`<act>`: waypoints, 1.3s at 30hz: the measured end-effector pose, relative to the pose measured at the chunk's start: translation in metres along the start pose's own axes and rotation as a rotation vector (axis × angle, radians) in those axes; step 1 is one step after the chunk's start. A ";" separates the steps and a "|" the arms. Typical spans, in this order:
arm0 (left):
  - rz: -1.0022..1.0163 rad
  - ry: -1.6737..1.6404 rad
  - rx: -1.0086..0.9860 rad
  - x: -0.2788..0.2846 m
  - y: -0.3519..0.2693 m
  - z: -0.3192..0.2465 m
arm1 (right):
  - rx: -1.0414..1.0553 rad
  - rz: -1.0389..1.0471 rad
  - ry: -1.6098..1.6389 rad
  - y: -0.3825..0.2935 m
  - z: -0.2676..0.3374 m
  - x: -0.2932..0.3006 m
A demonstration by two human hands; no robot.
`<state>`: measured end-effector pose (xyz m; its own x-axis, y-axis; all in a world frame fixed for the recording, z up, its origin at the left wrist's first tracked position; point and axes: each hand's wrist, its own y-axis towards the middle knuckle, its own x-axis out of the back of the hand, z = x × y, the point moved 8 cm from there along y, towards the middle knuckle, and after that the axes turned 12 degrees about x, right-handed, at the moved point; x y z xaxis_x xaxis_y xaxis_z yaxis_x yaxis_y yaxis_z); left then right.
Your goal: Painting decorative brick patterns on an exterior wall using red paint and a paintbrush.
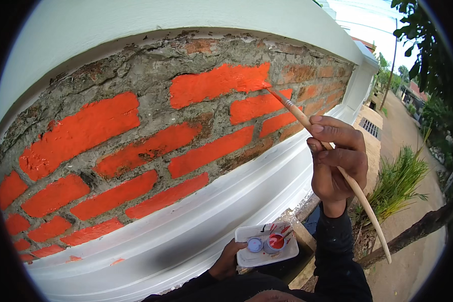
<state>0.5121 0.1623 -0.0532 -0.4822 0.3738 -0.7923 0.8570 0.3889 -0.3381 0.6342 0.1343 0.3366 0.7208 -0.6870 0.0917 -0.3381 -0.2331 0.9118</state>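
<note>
My right hand (pixel 339 160) grips a long wooden-handled paintbrush (pixel 300 117). Its bristle tip touches the lower right corner of a brick coated in wet orange-red paint (pixel 219 83). Grey mortar surrounds that brick and the other red-painted bricks of the wall (pixel 113 124). Low in the view, my left hand (pixel 228 260) holds the left side of a white plastic tray (pixel 258 259). On the tray are an open jar of red paint (pixel 276 241), with what looks like another brush leaning in it, and a round pale lid (pixel 255 244). Red smears mark the tray's far side.
White moulding (pixel 211 219) runs under the bricks, and a smooth white band (pixel 211 15) curves above them. Several unpainted bricks (pixel 302 73) lie further right. A grassy plant (pixel 400 181), a dark branch (pixel 411 234) and a dirt road (pixel 396 117) are at the right.
</note>
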 end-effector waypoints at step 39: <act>0.005 0.077 0.046 -0.005 -0.002 -0.001 | -0.105 -0.072 0.002 -0.005 -0.004 -0.002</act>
<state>0.5127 0.1603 -0.0480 -0.4886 0.4400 -0.7534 0.8662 0.3483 -0.3584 0.6372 0.1399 0.3331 0.7424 -0.6695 0.0249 -0.2201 -0.2086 0.9529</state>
